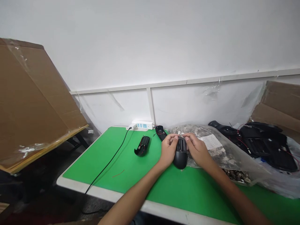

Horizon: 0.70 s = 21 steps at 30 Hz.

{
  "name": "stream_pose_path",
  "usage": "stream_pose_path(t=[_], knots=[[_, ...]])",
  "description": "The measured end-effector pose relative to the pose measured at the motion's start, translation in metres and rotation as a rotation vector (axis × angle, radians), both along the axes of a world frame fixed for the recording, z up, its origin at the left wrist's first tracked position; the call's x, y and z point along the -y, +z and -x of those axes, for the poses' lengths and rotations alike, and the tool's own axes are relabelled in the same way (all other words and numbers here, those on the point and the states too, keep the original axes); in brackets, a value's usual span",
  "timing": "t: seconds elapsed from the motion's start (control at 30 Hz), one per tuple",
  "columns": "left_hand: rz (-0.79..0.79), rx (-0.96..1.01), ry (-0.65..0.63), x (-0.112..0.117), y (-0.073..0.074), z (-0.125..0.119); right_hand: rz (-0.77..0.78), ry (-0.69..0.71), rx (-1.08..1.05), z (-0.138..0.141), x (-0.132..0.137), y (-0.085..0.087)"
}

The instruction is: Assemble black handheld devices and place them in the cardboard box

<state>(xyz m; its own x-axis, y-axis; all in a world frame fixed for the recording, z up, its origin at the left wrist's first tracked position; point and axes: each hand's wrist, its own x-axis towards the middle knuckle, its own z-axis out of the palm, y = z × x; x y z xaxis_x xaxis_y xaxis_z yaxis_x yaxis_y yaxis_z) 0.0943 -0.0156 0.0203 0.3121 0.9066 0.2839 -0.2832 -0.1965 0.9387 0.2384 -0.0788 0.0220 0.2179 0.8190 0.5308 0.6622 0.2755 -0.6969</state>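
A black plastic housing [180, 160], with a rounded near end and long slots like a battery compartment, is held over the green table. My left hand [169, 147] is closed at its far left side, thumb and fingers pinching near the top. My right hand [195, 147] grips the far right side in the same way. Between the fingertips shows a small shiny bit too small to name. To the left lies a similar black half shell [142, 146] with thin wires. Another black part [160, 132] with wires sits just beyond my left hand.
A clear plastic bag [225, 153] of small metal parts lies on the right, with piled black housings [262, 143] beyond it. A white power strip [143, 125] feeds a black cable [110, 162] across the green table [93, 156]. Cardboard [35, 103] stands left.
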Motion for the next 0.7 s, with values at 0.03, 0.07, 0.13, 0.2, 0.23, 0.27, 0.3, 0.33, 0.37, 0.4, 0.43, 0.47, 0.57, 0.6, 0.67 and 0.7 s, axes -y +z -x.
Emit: stream_pose_path(t=[0.03,0.07,0.13,0.2,0.23,0.27,0.3,0.33,0.37,0.4,0.43,0.47,0.57,0.6,0.67,0.7], knots=[[0.018,0.005,0.003,-0.002,-0.001,0.000,-0.035,-0.006,0.097,-0.004,0.000,-0.001],[0.039,0.008,0.004,-0.005,-0.002,0.000,-0.081,-0.006,0.210,-0.009,0.000,-0.002],[0.075,0.011,0.010,-0.011,-0.005,0.000,-0.184,0.010,0.438,-0.015,-0.001,-0.004],[0.098,0.006,0.020,-0.015,-0.008,0.001,-0.267,0.029,0.600,-0.018,-0.002,-0.005],[0.105,0.004,0.028,-0.017,-0.009,0.001,-0.296,0.033,0.649,-0.018,-0.002,-0.006],[0.110,-0.001,0.034,-0.018,-0.009,0.002,-0.316,0.036,0.681,-0.017,-0.002,-0.006],[0.113,-0.007,0.038,-0.018,-0.010,0.002,-0.327,0.038,0.699,-0.016,-0.002,-0.006],[0.115,-0.014,0.039,-0.019,-0.010,0.002,-0.331,0.041,0.705,-0.015,-0.001,-0.006],[0.115,-0.020,0.041,-0.019,-0.010,0.002,-0.327,0.045,0.703,-0.014,-0.001,-0.005],[0.113,-0.025,0.043,-0.019,-0.009,0.003,-0.317,0.050,0.694,-0.014,0.000,-0.005],[0.113,-0.029,0.044,-0.018,-0.009,0.003,-0.303,0.061,0.681,-0.013,0.001,-0.004],[0.112,-0.032,0.044,-0.018,-0.008,0.003,-0.287,0.072,0.662,-0.013,0.002,-0.003],[0.112,-0.034,0.048,-0.018,-0.007,0.003,-0.221,0.107,0.527,-0.013,0.003,0.000],[0.107,-0.037,0.050,-0.018,-0.007,0.002,-0.195,0.117,0.459,-0.013,0.003,0.000],[0.083,-0.054,0.052,-0.016,-0.006,0.002,-0.138,0.123,0.324,-0.012,0.002,0.000],[0.063,-0.070,0.050,-0.015,-0.006,0.002,-0.114,0.119,0.271,-0.011,0.001,0.000]])
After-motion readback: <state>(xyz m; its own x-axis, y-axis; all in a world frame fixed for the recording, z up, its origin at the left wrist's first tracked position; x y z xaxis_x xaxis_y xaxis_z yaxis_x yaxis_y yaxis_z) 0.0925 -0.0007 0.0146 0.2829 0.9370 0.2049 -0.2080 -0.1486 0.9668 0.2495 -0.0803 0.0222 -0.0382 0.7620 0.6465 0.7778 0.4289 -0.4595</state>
